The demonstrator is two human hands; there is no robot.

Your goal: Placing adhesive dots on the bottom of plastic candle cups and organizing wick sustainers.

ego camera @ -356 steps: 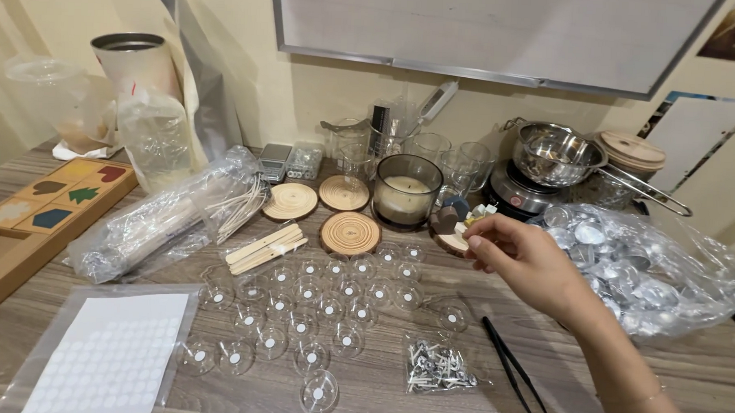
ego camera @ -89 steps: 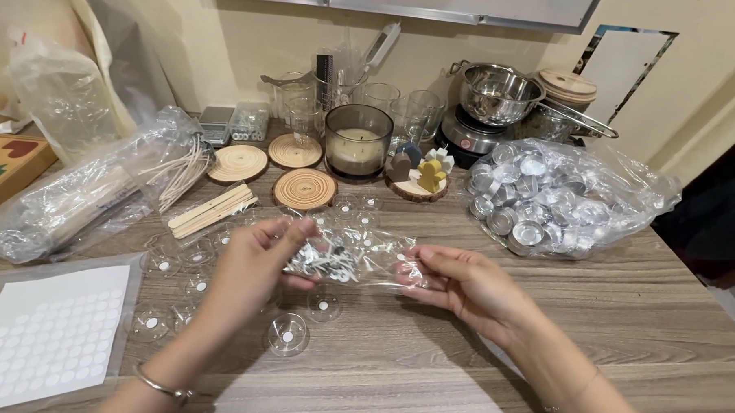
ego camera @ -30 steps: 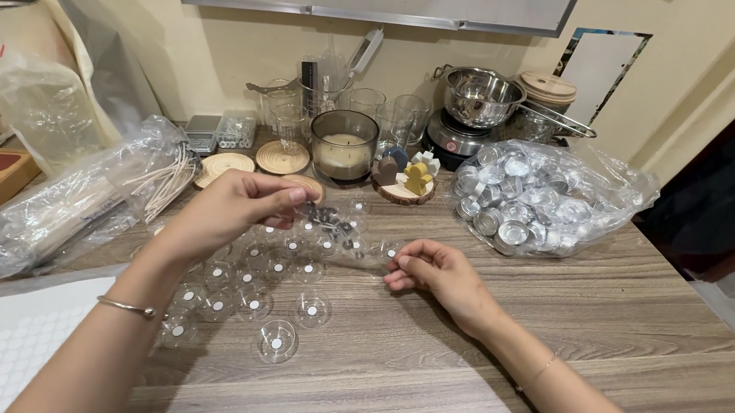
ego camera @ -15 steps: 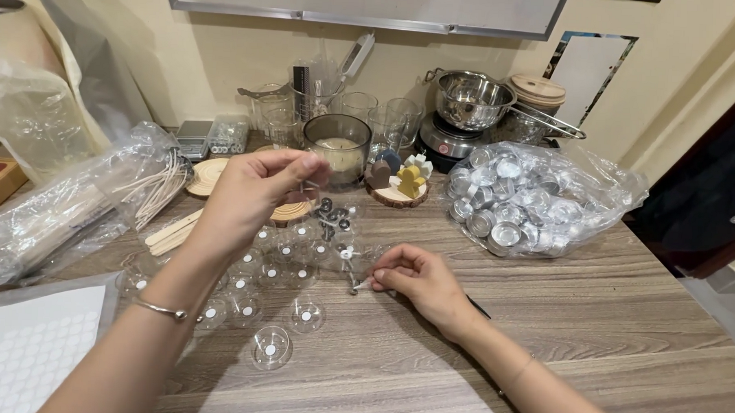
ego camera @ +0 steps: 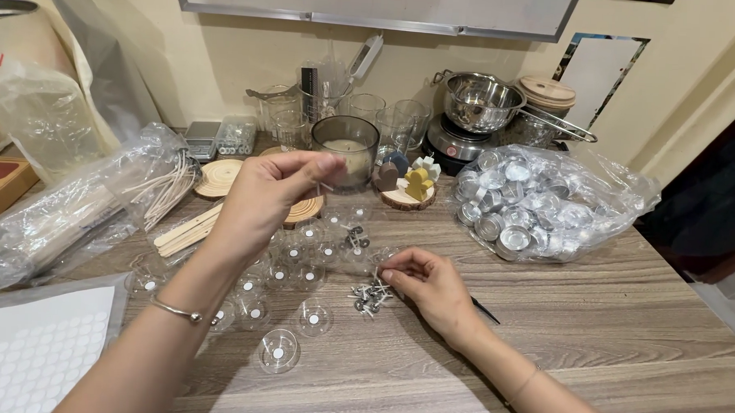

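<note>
My left hand (ego camera: 272,193) is raised over the table and pinches the top of a small clear plastic bag (ego camera: 343,240), which slopes down to my right hand (ego camera: 430,284). My right hand rests on the wood table (ego camera: 607,337) and pinches the bag's low end. A few small metal wick tabs still show inside the bag. A little pile of metal wick tabs (ego camera: 368,294) lies on the table just left of my right fingertips. Several small clear cups (ego camera: 279,352) with white dots in their bottoms stand below and around the bag.
A big clear bag of silver foil cups (ego camera: 538,206) lies at the right. Behind stand a glass jar of wax (ego camera: 345,147), wooden discs (ego camera: 219,177), a steel pot (ego camera: 480,101) and glasses. At the left lie wooden sticks (ego camera: 186,229), a long plastic bag (ego camera: 74,212) and a white dot-sticker sheet (ego camera: 37,343).
My left hand has lifted its end of the bag higher, so the bag tilts toward my right hand. Metal wick tabs have come out onto the table beside my right hand.
</note>
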